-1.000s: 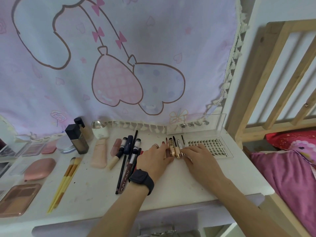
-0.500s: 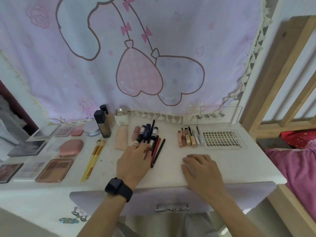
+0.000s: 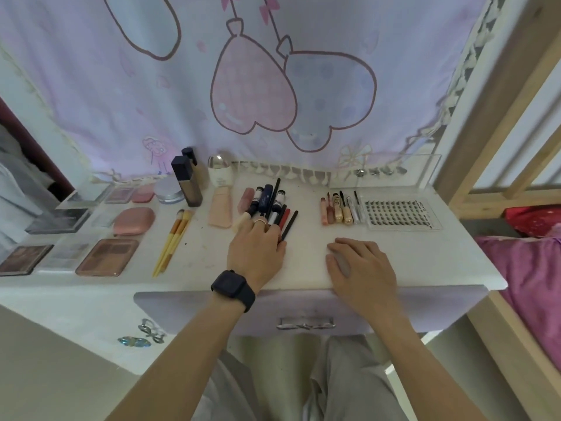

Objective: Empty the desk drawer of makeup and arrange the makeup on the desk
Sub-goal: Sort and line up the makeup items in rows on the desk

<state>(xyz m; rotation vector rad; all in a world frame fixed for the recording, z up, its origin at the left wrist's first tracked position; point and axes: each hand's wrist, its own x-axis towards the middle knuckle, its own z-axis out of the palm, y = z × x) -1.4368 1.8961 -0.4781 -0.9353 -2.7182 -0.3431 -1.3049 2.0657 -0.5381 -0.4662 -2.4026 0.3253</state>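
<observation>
Makeup lies in rows on the white desk. My left hand, with a ring and a dark watch, rests flat on the lower ends of a bunch of black and red pencils and tubes. My right hand lies flat on the bare desk near the front edge, holding nothing. Right of the pencils lies a row of small lip and mascara tubes and a lash tray. The drawer below the desk edge is closed.
Yellow-handled brushes, a pink compact, several palettes and dark bottles fill the left side. A peach tube lies mid-desk. A cloth hangs behind, a wooden bed frame stands right, my knees are below.
My left hand moved from the small tubes to the pencil bunch. My right hand drew back from the small tubes to the desk's front edge. The camera view pulled back and tilted down.
</observation>
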